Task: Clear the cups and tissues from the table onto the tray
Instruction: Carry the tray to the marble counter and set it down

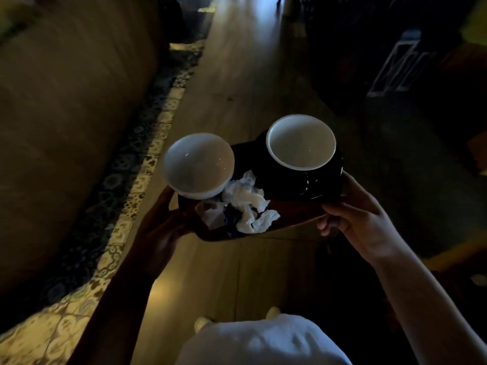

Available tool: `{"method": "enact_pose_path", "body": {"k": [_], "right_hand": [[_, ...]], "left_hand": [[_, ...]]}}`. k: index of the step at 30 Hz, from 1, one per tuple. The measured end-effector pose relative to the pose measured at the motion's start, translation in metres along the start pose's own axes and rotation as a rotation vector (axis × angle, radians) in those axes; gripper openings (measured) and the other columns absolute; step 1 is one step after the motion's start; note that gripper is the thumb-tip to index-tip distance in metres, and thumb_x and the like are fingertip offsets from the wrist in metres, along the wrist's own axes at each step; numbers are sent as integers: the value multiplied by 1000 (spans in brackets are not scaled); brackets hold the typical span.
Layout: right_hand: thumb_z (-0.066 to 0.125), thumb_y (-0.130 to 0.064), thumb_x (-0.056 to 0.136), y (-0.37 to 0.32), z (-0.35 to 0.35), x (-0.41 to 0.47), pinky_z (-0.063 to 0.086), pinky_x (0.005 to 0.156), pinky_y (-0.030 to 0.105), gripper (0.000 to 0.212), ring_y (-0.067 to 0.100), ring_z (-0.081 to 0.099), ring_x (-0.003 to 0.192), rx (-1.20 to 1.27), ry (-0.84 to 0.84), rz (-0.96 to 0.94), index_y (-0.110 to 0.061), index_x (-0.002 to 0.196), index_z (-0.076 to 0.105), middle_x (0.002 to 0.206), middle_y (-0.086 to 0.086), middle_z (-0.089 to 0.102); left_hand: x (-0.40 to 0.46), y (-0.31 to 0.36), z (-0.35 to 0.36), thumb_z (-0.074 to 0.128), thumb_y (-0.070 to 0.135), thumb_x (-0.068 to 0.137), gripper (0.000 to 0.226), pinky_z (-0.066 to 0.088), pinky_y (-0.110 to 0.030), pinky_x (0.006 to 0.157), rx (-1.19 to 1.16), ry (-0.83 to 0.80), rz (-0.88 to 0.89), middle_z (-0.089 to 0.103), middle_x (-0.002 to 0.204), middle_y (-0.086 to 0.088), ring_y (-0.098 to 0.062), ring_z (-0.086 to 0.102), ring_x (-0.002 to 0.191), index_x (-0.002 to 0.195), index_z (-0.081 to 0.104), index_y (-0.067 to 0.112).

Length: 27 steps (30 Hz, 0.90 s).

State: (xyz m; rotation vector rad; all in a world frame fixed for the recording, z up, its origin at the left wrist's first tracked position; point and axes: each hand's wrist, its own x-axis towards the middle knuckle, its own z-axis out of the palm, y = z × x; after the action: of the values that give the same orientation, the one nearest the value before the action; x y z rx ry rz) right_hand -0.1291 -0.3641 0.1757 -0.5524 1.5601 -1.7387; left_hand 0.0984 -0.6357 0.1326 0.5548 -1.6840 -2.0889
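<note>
I hold a dark wooden tray (295,216) in the air above a wooden floor. My left hand (158,227) grips its left edge and my right hand (361,219) grips its right edge. On the tray's left side stands a white cup (199,165), which is empty. On the right side sits a black cup with a white inside (300,142), on a black saucer (324,185). Crumpled white tissues (245,204) lie between the cups at the tray's near edge.
A wooden plank floor (237,75) runs ahead. A patterned tile strip (137,164) and a tall brown wall or counter (66,114) line the left side. Dark furniture (395,69) stands on the right. My white shirt (263,341) fills the bottom.
</note>
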Motion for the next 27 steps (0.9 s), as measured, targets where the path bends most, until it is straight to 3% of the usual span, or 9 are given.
{"method": "enact_pose_path", "body": {"k": [2, 5, 8, 10, 12, 15, 20, 24, 27], "right_hand": [[60, -4, 84, 3, 24, 11, 56, 57, 34, 68, 26, 65, 65, -26, -27, -7, -24, 147, 44, 86, 18, 66], [60, -5, 83, 7, 65, 28, 57, 57, 32, 70, 24, 66, 65, -46, -69, 7, -24, 149, 42, 87, 18, 66], [62, -7, 83, 13, 107, 43, 57, 57, 32, 69, 23, 66, 66, -49, -126, 11, -24, 148, 43, 89, 14, 68], [72, -18, 82, 16, 136, 52, 57, 58, 31, 68, 23, 67, 67, -43, -167, 20, -25, 145, 47, 92, 11, 69], [79, -25, 77, 21, 164, 64, 58, 58, 31, 74, 23, 67, 68, -24, -199, 43, -26, 144, 48, 95, 13, 69], [67, -11, 82, 29, 202, 84, 56, 56, 31, 71, 23, 67, 66, -48, -245, 57, -22, 148, 43, 94, 12, 69], [65, -10, 86, 33, 263, 125, 56, 56, 32, 65, 23, 66, 68, -114, -412, 59, -24, 146, 44, 101, 8, 71], [64, -9, 85, 36, 309, 167, 56, 55, 33, 66, 22, 66, 65, -149, -546, 68, -23, 146, 43, 102, 11, 71], [63, -2, 88, 42, 341, 201, 56, 52, 32, 67, 22, 66, 60, -158, -589, 93, -16, 148, 40, 90, 12, 73]], "left_hand": [[-7, 8, -23, 73, 32, 91, 76, 57, -41, 97, 22, -1, 31, 66, 137, -12, -31, 66, 122, 157, 35, 25], [-16, 10, -68, 50, 2, 101, 57, 58, -37, 94, 96, 26, 38, 62, 141, -13, -28, 63, 127, 156, 35, 10], [-30, 15, -109, 41, -13, 100, 53, 58, -31, 91, 89, 84, -14, 67, 135, -3, -22, 64, 125, 152, 34, -6], [-43, 21, -133, 45, -8, 98, 56, 58, -28, 89, 36, 150, 9, 71, 129, 1, -19, 67, 121, 153, 33, -5], [-57, 30, -158, 63, 13, 87, 75, 57, -38, 94, -3, 219, 41, 69, 131, -11, -29, 64, 124, 155, 33, 3], [-74, 39, -189, 84, 37, 74, 97, 55, -48, 97, -53, 267, 15, 60, 139, -23, -40, 61, 125, 154, 37, 9], [-93, 42, -238, 57, 6, 85, 64, 60, -37, 83, -110, 445, 42, 63, 133, -23, -32, 67, 115, 148, 47, 12], [-103, 46, -271, 69, 14, 80, 68, 51, -50, 97, -115, 557, 38, 63, 134, -22, -39, 63, 123, 145, 52, 20], [-100, 53, -289, 62, 3, 87, 59, 58, -42, 89, -46, 659, 38, 70, 126, -14, -35, 66, 119, 143, 53, 18]]}}
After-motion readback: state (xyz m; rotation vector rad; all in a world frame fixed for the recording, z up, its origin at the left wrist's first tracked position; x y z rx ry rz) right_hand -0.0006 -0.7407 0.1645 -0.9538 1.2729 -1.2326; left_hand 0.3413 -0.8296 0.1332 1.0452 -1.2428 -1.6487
